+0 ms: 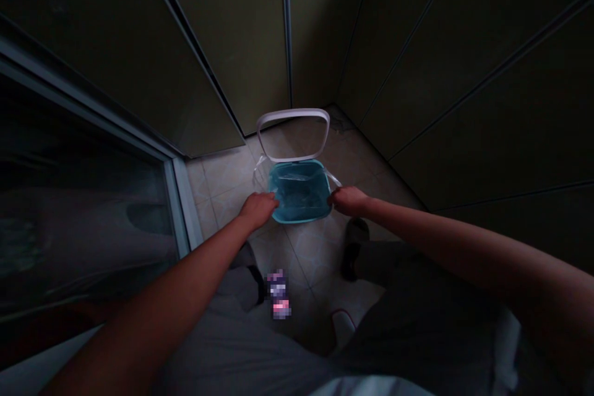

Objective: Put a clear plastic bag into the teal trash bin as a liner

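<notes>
On the tiled floor in front of me stands a blue-green trash bin [301, 221], seen from above. Its pale ring-shaped rim [293, 114] is raised at the far side. A clear plastic bag [333, 177] lies inside the bin, with loose edges sticking out on both sides. My left hand [258, 208] is closed at the bin's left edge, pinching the bag there. At the right edge, my right hand [349, 200] has its fingers closed on the bag too. The fingertips of both hands are partly hidden in the dim light.
Cabinet panels [232, 43] rise behind the bin and to the right. A glass door frame [183, 204] runs along the left. My shoes are on either side of the bin. A blurred-out purple and pink item [278, 294] lies on the floor between my legs.
</notes>
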`<state>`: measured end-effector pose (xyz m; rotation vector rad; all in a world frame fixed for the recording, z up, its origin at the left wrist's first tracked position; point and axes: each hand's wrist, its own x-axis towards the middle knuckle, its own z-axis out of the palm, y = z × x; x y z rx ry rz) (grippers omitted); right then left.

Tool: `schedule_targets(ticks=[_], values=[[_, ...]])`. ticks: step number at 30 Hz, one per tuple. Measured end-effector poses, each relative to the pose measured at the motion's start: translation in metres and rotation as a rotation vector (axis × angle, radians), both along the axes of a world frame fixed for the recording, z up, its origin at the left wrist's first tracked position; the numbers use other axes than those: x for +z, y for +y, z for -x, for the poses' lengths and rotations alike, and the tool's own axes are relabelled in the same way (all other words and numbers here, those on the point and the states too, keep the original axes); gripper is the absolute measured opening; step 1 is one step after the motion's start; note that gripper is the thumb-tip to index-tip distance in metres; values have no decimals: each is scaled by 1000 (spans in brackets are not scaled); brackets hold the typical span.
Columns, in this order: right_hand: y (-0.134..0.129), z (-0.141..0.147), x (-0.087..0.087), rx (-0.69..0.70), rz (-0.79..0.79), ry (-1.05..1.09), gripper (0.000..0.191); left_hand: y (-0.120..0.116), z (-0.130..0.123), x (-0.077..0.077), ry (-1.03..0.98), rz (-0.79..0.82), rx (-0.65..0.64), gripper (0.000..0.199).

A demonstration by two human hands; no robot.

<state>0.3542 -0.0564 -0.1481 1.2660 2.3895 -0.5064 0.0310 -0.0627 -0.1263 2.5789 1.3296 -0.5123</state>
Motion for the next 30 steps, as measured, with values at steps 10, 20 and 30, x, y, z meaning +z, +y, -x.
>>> schedule_targets(ticks=[10,20,30], values=[[-2,-1,14,-84,44,-34,21,-17,22,-16,-131,73,-20,15],[-6,1,2,-27,149,-72,22,-28,22,-27,-90,106,-60,15],[-9,-2,-13,-130,117,-55,21,-24,18,-36,-34,91,-74,16]])
